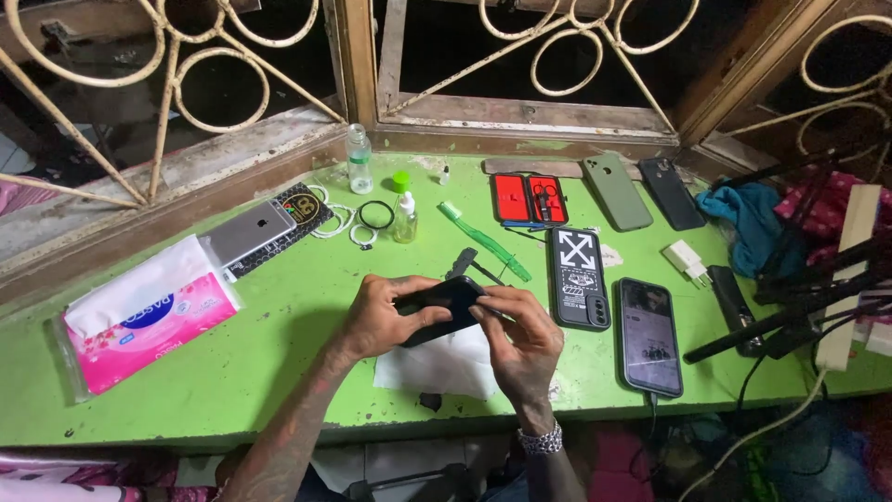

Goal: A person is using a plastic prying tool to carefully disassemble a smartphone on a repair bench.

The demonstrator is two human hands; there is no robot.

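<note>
My left hand (386, 314) grips a dark phone (444, 305) from the left side, holding it tilted above a white sheet (437, 364) on the green table (279, 353). My right hand (522, 336), with a metal watch on its wrist, pinches the phone's right end; a thin tool may be between its fingers, but I cannot tell. A small black piece (462, 264) lies just behind the phone.
A pink tissue pack (139, 321) lies at left, a grey phone (249, 231) behind it. A green toothbrush (483, 240), small bottles (359, 160), a red tool case (530, 198), phone cases (578, 277) and a black phone (648, 335) lie around. Black tripod legs (790, 307) crowd the right.
</note>
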